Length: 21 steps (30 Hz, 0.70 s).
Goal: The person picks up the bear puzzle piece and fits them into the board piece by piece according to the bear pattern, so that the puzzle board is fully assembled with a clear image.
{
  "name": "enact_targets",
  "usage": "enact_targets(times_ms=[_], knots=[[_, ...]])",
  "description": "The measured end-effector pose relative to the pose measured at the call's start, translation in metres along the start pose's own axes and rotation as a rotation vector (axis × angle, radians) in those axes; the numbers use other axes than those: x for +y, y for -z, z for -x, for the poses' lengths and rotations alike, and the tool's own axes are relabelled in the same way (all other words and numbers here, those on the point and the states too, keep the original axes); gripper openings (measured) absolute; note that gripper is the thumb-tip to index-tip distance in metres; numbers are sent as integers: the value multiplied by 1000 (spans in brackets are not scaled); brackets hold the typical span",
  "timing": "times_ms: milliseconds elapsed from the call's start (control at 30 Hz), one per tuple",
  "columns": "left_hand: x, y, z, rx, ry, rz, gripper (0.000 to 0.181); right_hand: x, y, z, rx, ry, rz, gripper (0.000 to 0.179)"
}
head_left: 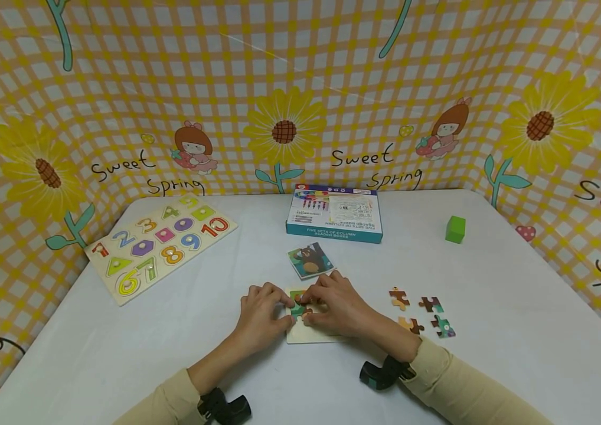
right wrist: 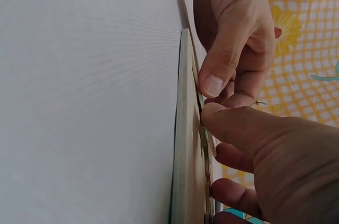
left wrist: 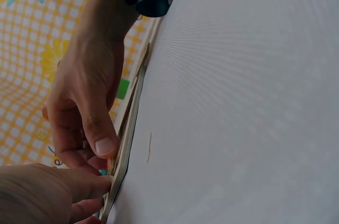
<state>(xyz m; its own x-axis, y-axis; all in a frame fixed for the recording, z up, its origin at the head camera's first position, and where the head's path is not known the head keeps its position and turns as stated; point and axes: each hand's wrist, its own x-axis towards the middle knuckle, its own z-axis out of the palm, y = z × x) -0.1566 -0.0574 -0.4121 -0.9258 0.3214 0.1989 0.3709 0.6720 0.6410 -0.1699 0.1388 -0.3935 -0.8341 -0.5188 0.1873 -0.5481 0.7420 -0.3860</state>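
Note:
A small wooden jigsaw board (head_left: 308,336) lies on the white table between both hands. Joined puzzle pieces (head_left: 297,309) with a green and brown picture sit in its left part. My left hand (head_left: 262,314) grips the board's left edge, thumb nearer me and fingers beyond. From the right, my right hand (head_left: 340,304) reaches over the board and pinches a puzzle piece between thumb and fingers, beside the left fingertips. That piece is mostly hidden. In the right wrist view the left thumb (right wrist: 213,85) and right thumb (right wrist: 214,113) nearly meet along the board's face.
Several loose puzzle pieces (head_left: 430,304) lie to the right of the board. Behind it is a square bear picture card (head_left: 311,261). Farther back stand a teal box (head_left: 332,233) and a green block (head_left: 456,229). A number-and-shape board (head_left: 162,251) lies at the left.

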Motion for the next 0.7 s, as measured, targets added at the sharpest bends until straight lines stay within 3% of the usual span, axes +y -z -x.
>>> enact_targets(times_ms=[700], knots=[[2, 0, -1, 6, 14, -23, 13, -1, 0, -2, -7, -39, -34, 18]])
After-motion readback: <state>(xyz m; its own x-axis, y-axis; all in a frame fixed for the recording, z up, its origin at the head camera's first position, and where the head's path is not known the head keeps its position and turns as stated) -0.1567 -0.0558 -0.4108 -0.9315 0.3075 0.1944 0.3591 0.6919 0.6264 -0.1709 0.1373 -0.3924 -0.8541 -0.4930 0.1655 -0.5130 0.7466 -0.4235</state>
